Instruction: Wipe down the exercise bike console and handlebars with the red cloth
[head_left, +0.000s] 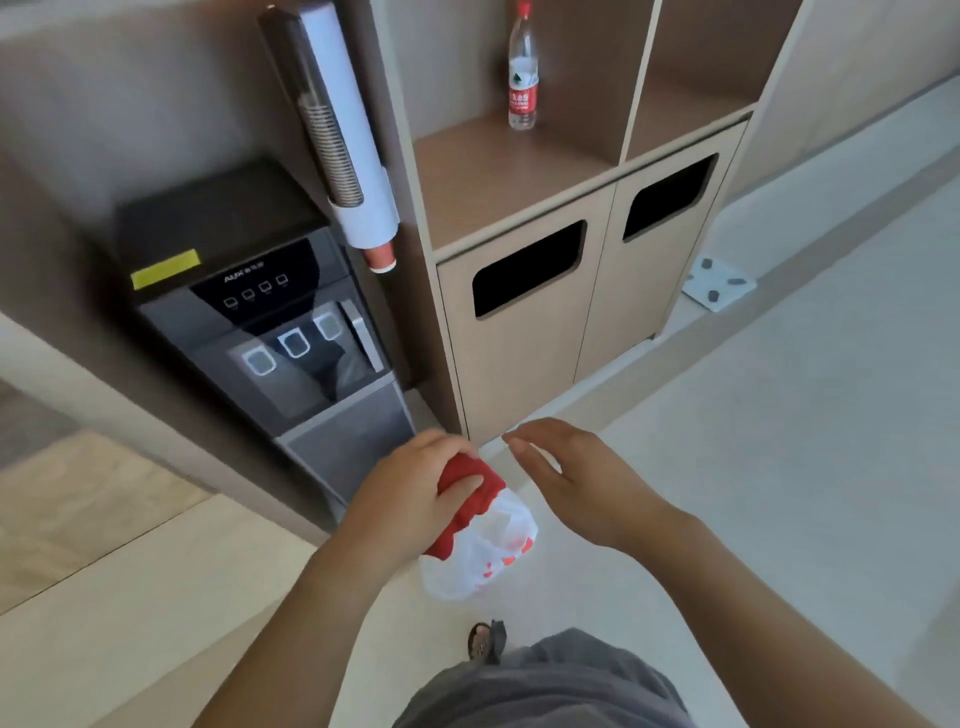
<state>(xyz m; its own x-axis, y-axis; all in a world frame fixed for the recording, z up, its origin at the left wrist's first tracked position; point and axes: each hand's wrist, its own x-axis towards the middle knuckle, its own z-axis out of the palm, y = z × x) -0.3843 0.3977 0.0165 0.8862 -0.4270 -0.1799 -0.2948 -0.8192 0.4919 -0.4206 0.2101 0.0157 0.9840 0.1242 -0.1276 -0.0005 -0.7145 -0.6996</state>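
Left hand (410, 488): we grip the red cloth (470, 493) in front of the body, fingers curled over its bunched top and the thumb pressed across its face.

Red cloth: held in the left hand. Its lower part sits against or inside a thin white plastic bag (483, 556) that hangs below; red patches show through the film, and we cannot tell how much of the cloth is inside.

Right hand (571, 478): holds nothing, palm turned toward the cloth, fingers straight and slightly spread, fingertips near the cloth but apart from it.

Step in hand: we judge this to be preparation, getting the cloth free of the bag. No wiping has begun, and no exercise bike, console or handlebars are in view.

Next move calls for: the right hand to take hold of the bag so the cloth can be pulled clear, the bag put aside, and then a walk to the bike.

Surroundings:
- A dark water dispenser (260, 312) ahead on the left.
- A wall tube of paper cups (337, 130) above it.
- A wooden cabinet (519, 364) with two dark slots.
- A water bottle (522, 73) standing on its shelf.
- Pale floor (779, 467) underfoot.
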